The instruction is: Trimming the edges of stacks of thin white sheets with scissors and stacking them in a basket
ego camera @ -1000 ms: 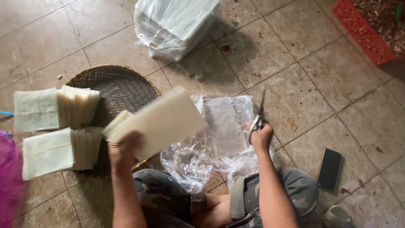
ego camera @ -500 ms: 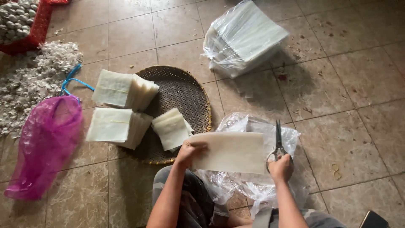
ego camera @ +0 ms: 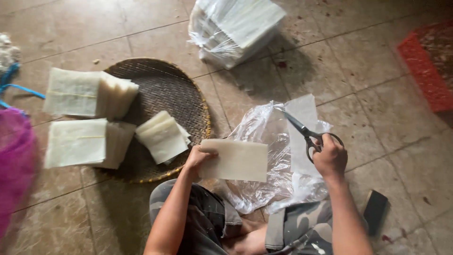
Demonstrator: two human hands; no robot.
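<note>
My left hand (ego camera: 198, 159) grips the left edge of a stack of pale rectangular sheets (ego camera: 234, 160), held flat above my lap. My right hand (ego camera: 329, 158) holds black-handled scissors (ego camera: 306, 134), blades pointing up and left, slightly apart, over crumpled clear plastic wrap (ego camera: 278, 160) on the floor. A single pale sheet (ego camera: 302, 127) lies on that plastic under the scissors. To the left a round woven tray (ego camera: 163, 87) carries three stacks of the same sheets: a small one (ego camera: 162, 137) close to my left hand and two bigger ones (ego camera: 80, 92) (ego camera: 78, 142) hanging over its left rim.
A large plastic-wrapped bundle of sheets (ego camera: 236, 26) lies on the tiled floor ahead. A pink plastic bag (ego camera: 14, 160) sits at the far left, a red mesh crate (ego camera: 427, 66) at the far right. A dark phone (ego camera: 375, 210) rests beside my right leg.
The view has swung back to the right. My left hand still holds the sheet stack, now lower and flatter; the scissors in my right hand have tilted to point up-left.
</note>
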